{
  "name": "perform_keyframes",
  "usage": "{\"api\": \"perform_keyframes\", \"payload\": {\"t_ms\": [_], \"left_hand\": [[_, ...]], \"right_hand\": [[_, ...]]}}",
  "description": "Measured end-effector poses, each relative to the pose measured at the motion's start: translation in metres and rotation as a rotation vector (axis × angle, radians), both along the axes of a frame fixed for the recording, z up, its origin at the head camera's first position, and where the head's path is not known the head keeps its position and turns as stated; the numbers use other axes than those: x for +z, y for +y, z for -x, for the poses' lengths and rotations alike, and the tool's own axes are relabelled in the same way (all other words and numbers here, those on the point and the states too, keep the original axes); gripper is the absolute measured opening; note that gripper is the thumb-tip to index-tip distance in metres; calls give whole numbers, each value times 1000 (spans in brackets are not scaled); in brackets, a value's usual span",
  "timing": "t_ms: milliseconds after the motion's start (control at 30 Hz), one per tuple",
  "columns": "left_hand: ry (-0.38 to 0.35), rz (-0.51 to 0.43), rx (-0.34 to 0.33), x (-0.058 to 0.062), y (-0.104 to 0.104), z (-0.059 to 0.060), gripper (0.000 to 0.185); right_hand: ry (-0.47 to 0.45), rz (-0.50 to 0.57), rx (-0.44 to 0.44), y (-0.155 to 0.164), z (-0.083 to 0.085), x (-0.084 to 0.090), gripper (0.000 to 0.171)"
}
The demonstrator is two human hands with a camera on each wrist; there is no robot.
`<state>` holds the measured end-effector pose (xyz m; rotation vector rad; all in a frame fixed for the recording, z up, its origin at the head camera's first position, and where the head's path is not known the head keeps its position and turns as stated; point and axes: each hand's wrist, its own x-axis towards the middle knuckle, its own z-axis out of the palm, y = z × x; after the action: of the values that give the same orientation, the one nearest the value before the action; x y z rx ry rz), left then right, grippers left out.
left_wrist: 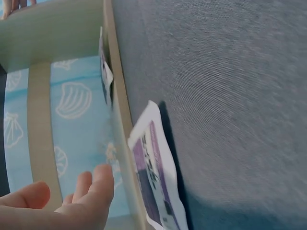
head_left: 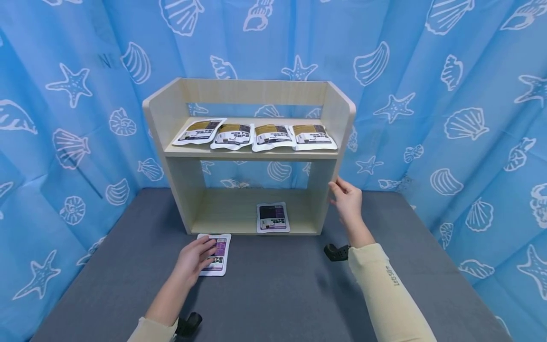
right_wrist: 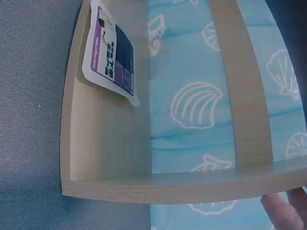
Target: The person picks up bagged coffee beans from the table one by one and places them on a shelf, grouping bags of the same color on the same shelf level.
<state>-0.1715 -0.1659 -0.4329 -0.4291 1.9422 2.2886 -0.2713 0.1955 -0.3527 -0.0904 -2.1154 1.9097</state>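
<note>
My left hand point(head_left: 196, 256) is over a white pouch point(head_left: 220, 261) with a purple and black label, its fingers loosely extended. That pouch lies on the grey table by the front left of a pale wooden shelf point(head_left: 256, 154). In the left wrist view, the left fingers point(left_wrist: 103, 184) appear apart from the pouch point(left_wrist: 160, 177). My right hand point(head_left: 348, 199) is at the shelf's right side panel; its fingertips point(right_wrist: 280, 211) are along the outer face. A similar purple-label pouch point(head_left: 272, 217) lies on the lower board, right of centre.
A row of several white pouches point(head_left: 273, 137) with brown-gold labels leans on the upper board. Blue curtains point(head_left: 397, 85) printed with shells and starfish hang behind and at both sides. Black wrist straps point(head_left: 336, 252) show at both wrists. The grey table point(head_left: 273, 294) extends in front.
</note>
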Motion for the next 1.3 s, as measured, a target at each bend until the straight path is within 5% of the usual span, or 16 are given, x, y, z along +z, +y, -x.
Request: {"api": "perform_keyframes", "payload": {"t_ms": [267, 733, 1300], "left_hand": [[-47, 80, 80, -9, -12, -5, 51], [-43, 218, 127, -19, -29, -7, 52], [-160, 355, 108, -32, -41, -6, 54]], "right_hand": [[0, 2, 7, 1, 0, 0, 44], [6, 0, 8, 1, 1, -1, 43], [1, 8, 2, 1, 1, -1, 44]]}}
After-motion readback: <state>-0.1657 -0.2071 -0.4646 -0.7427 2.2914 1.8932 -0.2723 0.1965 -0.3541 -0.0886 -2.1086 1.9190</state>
